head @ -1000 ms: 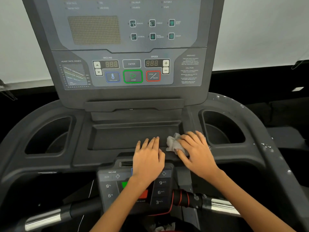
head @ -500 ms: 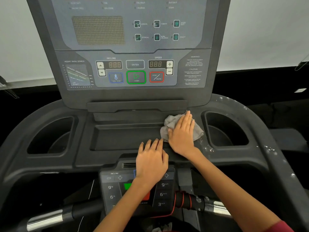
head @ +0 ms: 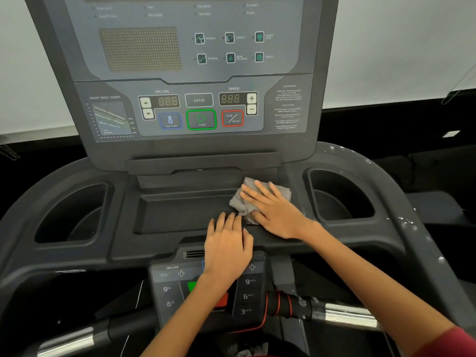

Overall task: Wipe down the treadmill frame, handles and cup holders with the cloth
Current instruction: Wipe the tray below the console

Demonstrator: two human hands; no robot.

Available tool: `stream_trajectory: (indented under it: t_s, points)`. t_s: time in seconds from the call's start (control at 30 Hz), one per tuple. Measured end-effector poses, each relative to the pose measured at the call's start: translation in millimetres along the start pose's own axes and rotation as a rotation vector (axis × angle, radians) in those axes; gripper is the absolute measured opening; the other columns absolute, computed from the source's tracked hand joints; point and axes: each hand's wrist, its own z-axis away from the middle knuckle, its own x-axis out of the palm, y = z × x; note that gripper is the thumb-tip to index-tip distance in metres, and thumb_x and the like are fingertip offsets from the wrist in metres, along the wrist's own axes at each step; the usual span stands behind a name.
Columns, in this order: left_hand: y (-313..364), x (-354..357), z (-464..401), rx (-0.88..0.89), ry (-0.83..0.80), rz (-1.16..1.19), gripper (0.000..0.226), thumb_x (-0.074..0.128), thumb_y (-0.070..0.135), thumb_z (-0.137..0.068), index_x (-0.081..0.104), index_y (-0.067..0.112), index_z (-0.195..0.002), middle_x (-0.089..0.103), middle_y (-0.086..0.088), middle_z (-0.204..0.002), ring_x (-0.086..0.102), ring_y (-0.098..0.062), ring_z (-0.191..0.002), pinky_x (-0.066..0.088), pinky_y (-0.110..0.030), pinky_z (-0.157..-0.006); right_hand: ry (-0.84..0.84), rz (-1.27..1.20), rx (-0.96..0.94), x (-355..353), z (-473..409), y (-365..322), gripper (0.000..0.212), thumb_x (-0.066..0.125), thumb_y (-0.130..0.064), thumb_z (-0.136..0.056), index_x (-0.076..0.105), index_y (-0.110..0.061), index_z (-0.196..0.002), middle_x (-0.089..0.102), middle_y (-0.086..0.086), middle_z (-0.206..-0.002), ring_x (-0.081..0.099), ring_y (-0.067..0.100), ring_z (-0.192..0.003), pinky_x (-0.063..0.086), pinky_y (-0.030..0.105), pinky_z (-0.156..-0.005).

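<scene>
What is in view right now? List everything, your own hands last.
cloth: one, grey, right end of centre tray.
centre tray: one, black, below console.
console: one, grey, top centre.
cup holders: two, black, either side of tray.
lower keypad: one, dark, bottom centre.
handlebars: two, chrome and black, bottom.
left hand: flat, on tray's front edge.
right hand: fingers straight, presses cloth.

The right hand is laid flat, palm down, with fingers straight, slightly spread and pointed up and to the left. The left hand is laid flat just beside it, fingers together and extended forward. Both forearms are stretched forward, the right one angled in from the right.
</scene>
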Motion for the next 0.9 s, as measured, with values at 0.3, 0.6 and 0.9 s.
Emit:
stream_trajectory:
  t_s: [0.3,0.6,0.9]
  points:
    - [-6,3,-2,0.026,0.002,0.059,0.051,0.029,0.026,-0.085,0.067,0.006,-0.112,0.070,-0.008,-0.109,0.064,-0.024,-0.106,0.053,-0.045,-0.088,0.275,0.153,0.107,-11,50,14,0.048,0.032,-0.038,-0.094,0.065,-0.017,-0.122,0.057,0.001,-0.136,0.032,0.025,-0.142,0.002,0.046,-0.119]
    - [-3,1,1,0.066,-0.002,-0.002,0.045,0.033,0.027,-0.084,0.072,0.014,-0.104,0.073,-0.001,-0.098,0.067,-0.022,-0.095,0.055,-0.041,-0.081,0.387,-0.275,0.167,27,89,-21,0.047,0.036,-0.029,-0.097,0.044,-0.015,-0.141,0.043,-0.002,-0.147,0.014,0.011,-0.146,0.002,0.036,-0.121]
    - [-5,5,7,0.175,0.055,0.024,0.037,0.038,0.031,-0.091,0.072,0.019,-0.098,0.073,0.005,-0.092,0.067,-0.013,-0.083,0.050,-0.033,-0.077,0.413,-0.195,0.163,45,99,-49,0.050,0.037,-0.030,-0.098,0.032,-0.026,-0.148,0.029,-0.009,-0.155,0.018,0.016,-0.147,0.008,0.044,-0.119]
